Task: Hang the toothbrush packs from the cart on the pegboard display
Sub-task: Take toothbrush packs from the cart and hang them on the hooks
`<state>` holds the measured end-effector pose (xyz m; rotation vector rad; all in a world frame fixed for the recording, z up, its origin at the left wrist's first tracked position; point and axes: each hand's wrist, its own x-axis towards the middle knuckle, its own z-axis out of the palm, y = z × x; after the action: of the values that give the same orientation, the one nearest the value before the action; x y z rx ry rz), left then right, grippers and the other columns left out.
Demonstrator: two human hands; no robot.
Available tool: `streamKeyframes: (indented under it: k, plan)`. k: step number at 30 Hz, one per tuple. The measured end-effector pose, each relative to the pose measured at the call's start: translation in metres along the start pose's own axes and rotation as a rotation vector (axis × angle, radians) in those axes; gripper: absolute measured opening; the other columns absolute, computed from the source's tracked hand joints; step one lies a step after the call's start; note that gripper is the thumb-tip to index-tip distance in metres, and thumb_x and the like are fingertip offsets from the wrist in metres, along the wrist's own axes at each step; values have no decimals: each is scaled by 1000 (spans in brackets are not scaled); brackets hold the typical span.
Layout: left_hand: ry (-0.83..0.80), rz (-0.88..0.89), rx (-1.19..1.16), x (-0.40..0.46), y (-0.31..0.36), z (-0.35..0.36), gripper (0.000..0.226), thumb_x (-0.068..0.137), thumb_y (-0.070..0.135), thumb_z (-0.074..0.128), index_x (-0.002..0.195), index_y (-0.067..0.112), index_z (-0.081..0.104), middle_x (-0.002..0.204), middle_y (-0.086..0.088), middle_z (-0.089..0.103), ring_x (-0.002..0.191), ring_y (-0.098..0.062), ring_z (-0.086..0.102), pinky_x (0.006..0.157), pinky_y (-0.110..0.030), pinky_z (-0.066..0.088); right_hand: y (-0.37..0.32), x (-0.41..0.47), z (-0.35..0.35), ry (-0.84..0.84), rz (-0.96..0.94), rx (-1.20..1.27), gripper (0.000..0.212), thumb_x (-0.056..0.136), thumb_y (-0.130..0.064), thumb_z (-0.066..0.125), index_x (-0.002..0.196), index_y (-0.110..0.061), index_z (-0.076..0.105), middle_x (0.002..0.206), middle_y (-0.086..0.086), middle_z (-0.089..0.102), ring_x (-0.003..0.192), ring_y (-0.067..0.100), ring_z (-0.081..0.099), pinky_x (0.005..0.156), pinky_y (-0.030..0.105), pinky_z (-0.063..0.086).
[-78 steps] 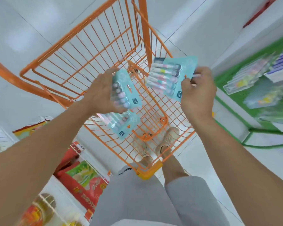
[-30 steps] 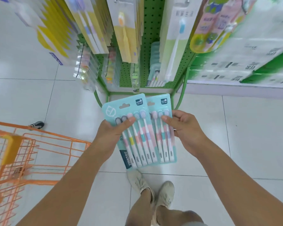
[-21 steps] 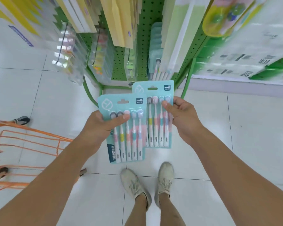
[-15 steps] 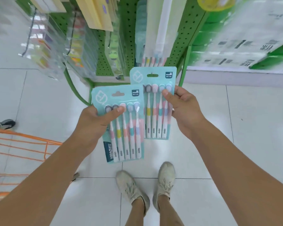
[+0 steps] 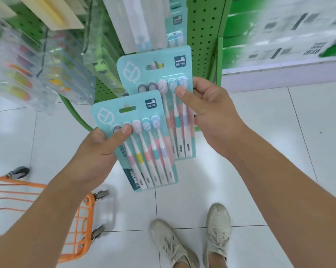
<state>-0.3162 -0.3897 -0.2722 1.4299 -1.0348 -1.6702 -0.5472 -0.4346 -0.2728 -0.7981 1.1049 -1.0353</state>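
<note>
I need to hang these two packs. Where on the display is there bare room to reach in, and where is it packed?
Bare green pegboard shows in the strip between the hanging teal packs and the green upright post, right above the pack in the right hand. Left of that, clear blister packs and white packs crowd the board.
</note>
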Motion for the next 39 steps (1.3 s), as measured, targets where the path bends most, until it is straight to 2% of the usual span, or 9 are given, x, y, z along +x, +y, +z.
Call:
streamKeyframes:
  k: [3,7,12,16,21,30,33,36,39]
  plan:
    - [104,3,-23,3,3,2,67,69,49,83,122,12,67,128,-8,68,118,-24,65,94,-32,55,-4,8,1,-2,-44,58,25,99,-7,59,123,-3,65,113,8,76,96,17,74,70,32,61]
    - [245,29,-25,11,10,6,60,65,43,81,116,13,70,119,-5,73,107,-23,70,84,-30,59,-11,24,2,12,-88,23,20,99,-6,60,117,-6,68,112,6,76,105,18,72,96,36,57]
    - [276,43,-42,16,17,10,67,72,39,73,129,7,62,128,-7,68,120,-29,64,100,-42,53,-14,45,2,2,-82,-29,12,98,-7,62,107,-11,70,103,1,78,98,15,74,89,27,58]
    - [261,50,-29,16,21,13,58,81,38,68,131,10,60,130,-5,68,120,-27,64,100,-44,51,-14,57,7,24,-83,-48,10,98,-10,64,104,-15,71,106,3,77,102,18,73,96,33,57]
    - [218,50,16,22,24,11,32,90,34,66,116,17,62,116,5,71,110,-16,66,91,-34,50,-16,73,11,117,-60,-202,12,97,-20,67,101,-9,71,98,12,73,80,15,61,71,16,52]
    - [168,95,-37,36,31,34,27,86,33,58,111,21,60,113,10,71,109,-13,67,85,-28,54,-15,85,-5,189,7,-299,21,91,-34,73,103,-17,74,88,1,62,78,10,53,75,25,49]
    - [182,97,-39,39,35,36,28,86,36,57,111,24,60,111,13,71,103,-11,68,73,-27,56,-22,85,-5,177,90,-308,24,90,-39,74,99,-17,69,86,-9,60,79,5,55,86,29,52]
    - [186,101,-46,41,37,36,20,85,37,58,102,26,60,106,15,72,98,-10,68,67,-26,55,-28,80,-7,189,182,-355,47,89,-42,75,122,-10,64,114,-2,66,104,15,62,103,39,51]
    - [164,96,-84,44,38,34,15,86,34,57,98,25,60,102,16,72,96,-7,69,68,-24,56,-38,61,-15,227,279,-290,55,91,-45,71,126,-3,61,130,15,66,117,32,64,101,49,53]
